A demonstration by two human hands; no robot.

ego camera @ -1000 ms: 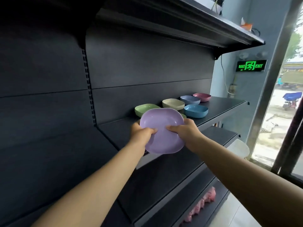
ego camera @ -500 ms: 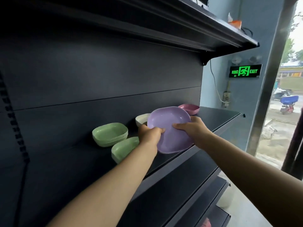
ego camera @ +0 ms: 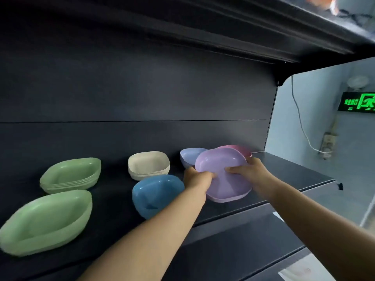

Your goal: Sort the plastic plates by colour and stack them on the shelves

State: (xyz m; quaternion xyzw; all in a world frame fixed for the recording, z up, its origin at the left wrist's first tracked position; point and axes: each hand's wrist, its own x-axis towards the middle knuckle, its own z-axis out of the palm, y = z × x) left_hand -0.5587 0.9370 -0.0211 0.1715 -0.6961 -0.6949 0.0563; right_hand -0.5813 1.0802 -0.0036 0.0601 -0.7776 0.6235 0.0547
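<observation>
I have both hands on the lilac plate (ego camera: 222,175): my left hand (ego camera: 197,178) curls over its near-left rim and my right hand (ego camera: 250,172) pinches the right rim, thumb lying inside the dish. A second ago I held it up off the front of the shelf (ego camera: 284,175), tilted toward me; now it has come in over the shelf board and tipped nearly flat, so I judge I am about to set it down. Just left of the lilac plate sits the blue plate (ego camera: 156,194). Well to its left are the single green plate (ego camera: 46,222) and, behind that, the green stack (ego camera: 71,175). Left and a little behind it is the cream stack (ego camera: 149,165). Directly behind it, partly hidden, are the pale lavender plate (ego camera: 189,156) and the pink plate (ego camera: 242,150). The lavender one looks the closest colour match, though whether my plate already rests on something I cannot tell.
</observation>
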